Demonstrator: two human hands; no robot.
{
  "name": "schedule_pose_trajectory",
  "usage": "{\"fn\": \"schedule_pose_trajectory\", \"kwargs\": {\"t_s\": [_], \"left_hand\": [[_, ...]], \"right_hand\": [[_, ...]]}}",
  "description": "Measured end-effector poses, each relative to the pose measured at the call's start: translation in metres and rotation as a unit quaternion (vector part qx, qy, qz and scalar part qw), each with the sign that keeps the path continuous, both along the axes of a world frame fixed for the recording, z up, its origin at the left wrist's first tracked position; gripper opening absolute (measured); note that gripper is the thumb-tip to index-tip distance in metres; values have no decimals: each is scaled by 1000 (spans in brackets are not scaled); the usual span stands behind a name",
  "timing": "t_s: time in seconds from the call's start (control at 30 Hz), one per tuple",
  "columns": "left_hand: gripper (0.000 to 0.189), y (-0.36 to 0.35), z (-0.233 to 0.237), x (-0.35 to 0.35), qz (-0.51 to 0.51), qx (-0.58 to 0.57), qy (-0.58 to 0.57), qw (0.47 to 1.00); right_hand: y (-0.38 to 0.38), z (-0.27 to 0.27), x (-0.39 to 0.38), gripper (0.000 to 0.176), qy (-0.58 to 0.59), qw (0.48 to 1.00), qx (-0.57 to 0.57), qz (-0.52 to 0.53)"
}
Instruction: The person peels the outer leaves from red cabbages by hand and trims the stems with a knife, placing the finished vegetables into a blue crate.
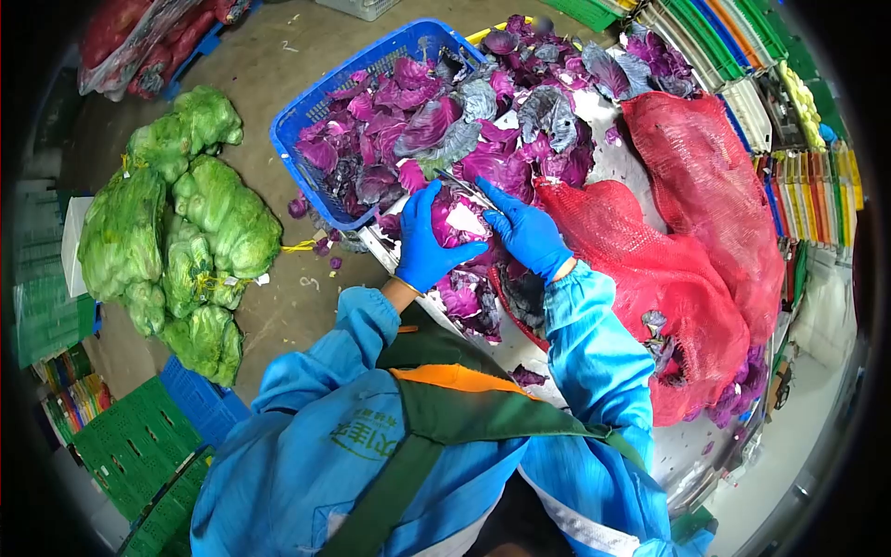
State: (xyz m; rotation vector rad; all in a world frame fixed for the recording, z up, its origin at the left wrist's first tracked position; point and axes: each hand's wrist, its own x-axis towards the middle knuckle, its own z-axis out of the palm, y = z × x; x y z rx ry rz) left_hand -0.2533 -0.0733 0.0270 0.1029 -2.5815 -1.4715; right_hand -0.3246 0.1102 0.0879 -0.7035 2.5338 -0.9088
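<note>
1. At the near edge of the pale steel table [608, 158], straight in front of the person's chest, sits a purple-red round cabbage head [458, 221]; both blue-gloved hands meet on it.
2. The left hand [422, 243] cups the head's left side; its fingers are curled round the leaves and hold it firmly, thumb towards the body.
3. The right hand [527, 232] lies over the head's right side; its fingers [492, 197] are stretched up and to the left along the top; whether they grip the cabbage or only rest on it cannot be told.
4. Torn purple leaves lie under and just beside the hands; a larger heap of loose purple and grey-blue cabbage leaves [548, 121] covers the far part of the table.
5. A blue plastic lattice crate [295, 148] stands at the table's left far corner, tilted and filled with the same purple leaves; it is just beside the left hand.
6. Two red mesh sacks [687, 251] sprawl over the table's right side, the nearer one touching the right sleeve.
7. On the concrete floor [297, 306] to the left lie green cabbages bundled in green netting [186, 232], well apart from the table.
8. Green plastic crates [130, 436] sit at lower left; stacked coloured crates [789, 111] line the upper right.
</note>
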Motion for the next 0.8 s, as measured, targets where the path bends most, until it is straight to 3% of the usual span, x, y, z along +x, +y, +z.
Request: {"fn": "schedule_pose_trajectory", "kwargs": {"t_s": [0.07, 0.13, 0.17, 0.2, 0.27, 0.37, 0.5, 0.57, 0.6, 0.67, 0.73, 0.8], "left_hand": [[114, -2, -3, 4, 0, -7, 28, 1000], [114, -5, -3, 3, 1, 1, 17, 1000], [114, -6, -3, 2, -2, 13, 9, 1000], [115, -5, -2, 3, -8, 27, -2, 1000], [113, -15, 5, 12, -91, -7, 44, 995], [115, -24, -2, 27, -144, -5, 64, 987], [116, -29, 0, 20, -169, 34, 49, 984], [117, -37, 3, 14, -204, 33, 36, 978], [117, -40, 6, 10, -242, 31, 24, 969], [117, -42, 10, 5, -262, 21, 30, 964], [117, -47, 11, -1, -312, 13, 34, 950], [118, -49, 11, -1, -328, -13, 34, 944]], "right_hand": [[-7, 2, -1, 46, 9, 1000, -2, -27], [-15, 9, -12, 38, -68, 987, 91, -115], [-12, -16, -14, 33, -12, 991, 21, -132], [-5, -50, -20, 33, -13, 990, 22, -136], [9, -110, -40, 36, 25, 980, -31, -196], [23, -143, -26, 42, -37, 961, -101, -256], [6, -34, -9, 53, -120, 952, -12, -282], [3, -11, 9, 62, -30, 950, -247, -189], [4, -10, 11, 62, -31, 951, -244, -190], [7, -6, 12, 65, -3, 987, -159, 20], [12, -3, 2, 61, -27, 986, -162, 15], [14, -6, -9, 58, -161, 986, -36, -41]]}}
